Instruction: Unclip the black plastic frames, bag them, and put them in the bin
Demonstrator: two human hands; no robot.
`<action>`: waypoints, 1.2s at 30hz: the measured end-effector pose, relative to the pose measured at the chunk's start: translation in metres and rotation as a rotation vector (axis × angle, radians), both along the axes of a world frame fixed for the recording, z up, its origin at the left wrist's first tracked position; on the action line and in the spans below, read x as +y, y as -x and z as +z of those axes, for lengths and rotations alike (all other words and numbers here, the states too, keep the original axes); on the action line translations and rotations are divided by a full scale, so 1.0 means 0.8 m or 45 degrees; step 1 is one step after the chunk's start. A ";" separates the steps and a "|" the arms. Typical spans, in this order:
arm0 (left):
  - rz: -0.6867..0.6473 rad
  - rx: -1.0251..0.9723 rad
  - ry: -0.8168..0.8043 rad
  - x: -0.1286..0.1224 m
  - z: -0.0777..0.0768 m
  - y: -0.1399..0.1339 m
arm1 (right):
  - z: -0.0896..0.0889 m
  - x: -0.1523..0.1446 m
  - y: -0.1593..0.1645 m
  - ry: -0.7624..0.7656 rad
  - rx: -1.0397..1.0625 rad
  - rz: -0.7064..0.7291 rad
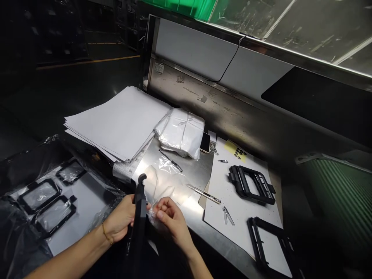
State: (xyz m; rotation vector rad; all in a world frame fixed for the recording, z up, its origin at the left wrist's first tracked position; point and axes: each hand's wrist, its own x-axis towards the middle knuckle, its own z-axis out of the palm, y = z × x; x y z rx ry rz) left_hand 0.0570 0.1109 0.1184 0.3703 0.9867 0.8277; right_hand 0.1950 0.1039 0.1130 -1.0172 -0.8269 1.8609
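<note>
My left hand is closed around a black plastic frame part, held upright and seen edge-on in front of me. Close beside it, my right hand pinches a thin clear plastic bag between thumb and fingers. The bag's film spreads up over the metal bench top and touches or lies near the part; I cannot tell where it ends. A slim metallic knife and a pair of small snips lie to the right of my right hand. Two more black frames rest on a white sheet at the right.
Stacked white sheets lie at the back left, beside a tied bundle of clear bags. A pen, a phone and small black rings are behind. At left, a plastic-lined container holds black frames.
</note>
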 end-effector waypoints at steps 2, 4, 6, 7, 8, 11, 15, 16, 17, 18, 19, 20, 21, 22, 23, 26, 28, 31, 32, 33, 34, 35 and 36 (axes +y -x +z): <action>-0.006 0.005 0.000 -0.003 0.001 0.004 | 0.006 0.003 0.006 0.008 -0.110 0.145; -0.016 0.003 -0.011 -0.007 0.004 0.007 | 0.010 0.004 0.011 0.002 -0.201 0.183; -0.024 0.011 -0.025 -0.009 0.007 0.009 | 0.009 0.004 0.014 -0.001 -0.156 0.098; -0.025 0.021 -0.032 -0.010 0.008 0.012 | 0.007 0.004 0.014 0.005 -0.094 0.042; -0.020 0.036 -0.039 -0.010 0.009 0.016 | 0.005 0.004 0.013 0.018 -0.027 -0.012; 0.036 0.124 -0.053 -0.008 0.005 0.035 | 0.002 0.010 0.000 0.079 0.118 -0.190; 0.113 0.291 -0.071 -0.009 -0.012 0.073 | 0.005 0.026 -0.018 0.151 0.213 -0.333; 0.105 0.315 -0.081 -0.011 -0.016 0.082 | 0.005 0.029 -0.019 0.172 0.216 -0.320; 0.085 0.324 -0.096 -0.013 -0.018 0.091 | 0.004 0.031 -0.018 0.191 0.211 -0.303; 0.054 0.319 -0.114 -0.016 -0.018 0.099 | 0.003 0.033 -0.016 0.202 0.199 -0.290; 0.016 0.303 -0.131 -0.019 -0.016 0.105 | 0.002 0.035 -0.014 0.204 0.183 -0.287; -0.029 0.282 -0.143 -0.021 -0.012 0.110 | 0.000 0.036 -0.010 0.196 0.162 -0.295; -0.081 0.264 -0.149 -0.023 -0.008 0.114 | -0.001 0.038 -0.007 0.180 0.138 -0.307; -0.139 0.252 -0.152 -0.023 -0.003 0.115 | -0.001 0.040 -0.003 0.160 0.109 -0.314; -0.201 0.248 -0.154 -0.023 0.002 0.114 | -0.001 0.042 0.001 0.137 0.077 -0.309; -0.396 0.258 -0.175 -0.016 0.006 0.099 | 0.006 0.050 0.011 0.067 -0.019 -0.207; -0.489 0.273 -0.193 -0.011 0.000 0.086 | 0.017 0.052 0.013 0.038 -0.056 -0.075; -0.517 0.329 -0.205 -0.012 -0.014 0.076 | 0.032 0.040 0.003 -0.263 -0.387 0.228; -0.503 0.356 -0.202 -0.015 -0.017 0.076 | 0.035 0.030 -0.003 -0.469 -0.600 0.332; -0.485 0.382 -0.194 -0.019 -0.019 0.078 | 0.035 0.018 -0.010 -0.703 -0.847 0.407; -0.469 0.408 -0.183 -0.024 -0.020 0.080 | 0.033 0.003 -0.017 -0.940 -1.085 0.433; -0.453 0.431 -0.174 -0.029 -0.020 0.083 | 0.030 -0.012 -0.023 -1.133 -1.267 0.424; -0.441 0.450 -0.168 -0.033 -0.020 0.086 | 0.026 -0.028 -0.028 -1.269 -1.376 0.404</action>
